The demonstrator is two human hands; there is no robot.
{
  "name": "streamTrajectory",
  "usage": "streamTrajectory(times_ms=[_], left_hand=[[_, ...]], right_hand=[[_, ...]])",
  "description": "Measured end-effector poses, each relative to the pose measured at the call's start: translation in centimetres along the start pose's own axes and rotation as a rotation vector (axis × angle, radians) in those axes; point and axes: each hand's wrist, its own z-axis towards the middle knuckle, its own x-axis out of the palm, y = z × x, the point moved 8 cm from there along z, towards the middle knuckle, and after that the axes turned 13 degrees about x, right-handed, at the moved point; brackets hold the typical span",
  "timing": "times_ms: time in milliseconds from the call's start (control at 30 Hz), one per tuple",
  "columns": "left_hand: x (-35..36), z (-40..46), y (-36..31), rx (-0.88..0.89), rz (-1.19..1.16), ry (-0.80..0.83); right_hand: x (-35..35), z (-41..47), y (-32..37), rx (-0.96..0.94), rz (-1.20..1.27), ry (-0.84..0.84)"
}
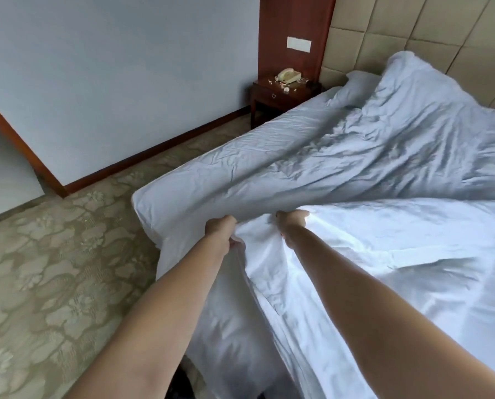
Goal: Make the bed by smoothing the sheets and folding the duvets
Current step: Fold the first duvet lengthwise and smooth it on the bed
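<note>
A white duvet [390,249] lies crumpled over the near part of the bed, its edge bunched at the foot corner. My left hand [220,227] grips that bunched edge, fingers curled into the cloth. My right hand [292,219] grips the same edge a little to the right, knuckles up. Both arms reach forward from the bottom of the view. Beyond the hands a second wrinkled white duvet [355,151] stretches toward the headboard. The white sheet [165,203] shows at the bed's near left corner. A pillow [355,84] lies at the head end.
Patterned beige carpet [53,269] fills the floor to the left of the bed. A dark wooden nightstand [281,93] with a cream telephone [289,75] stands by the padded headboard [413,33]. A grey wall [111,82] with a wooden skirting runs behind.
</note>
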Motion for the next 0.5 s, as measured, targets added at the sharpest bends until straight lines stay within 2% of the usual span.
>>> streamTrajectory(times_ms=[133,300,400,500], left_hand=[[-6.7,6.9,-1.7,-0.06,-0.009,0.024],[-16.0,14.0,-0.5,-0.183,0.014,0.016],[-17.9,16.5,3.5,-0.321,0.052,0.042],[-17.0,17.7,6.1,-0.405,0.098,0.125]], right_hand=[[8.3,-2.5,2.9,-0.037,-0.081,-0.08],[20.4,-3.5,2.2,-0.042,-0.16,-0.027],[23.8,-1.7,-1.3,0.035,-0.177,-0.004],[23.9,0.1,-4.1,0.097,-0.126,0.018]])
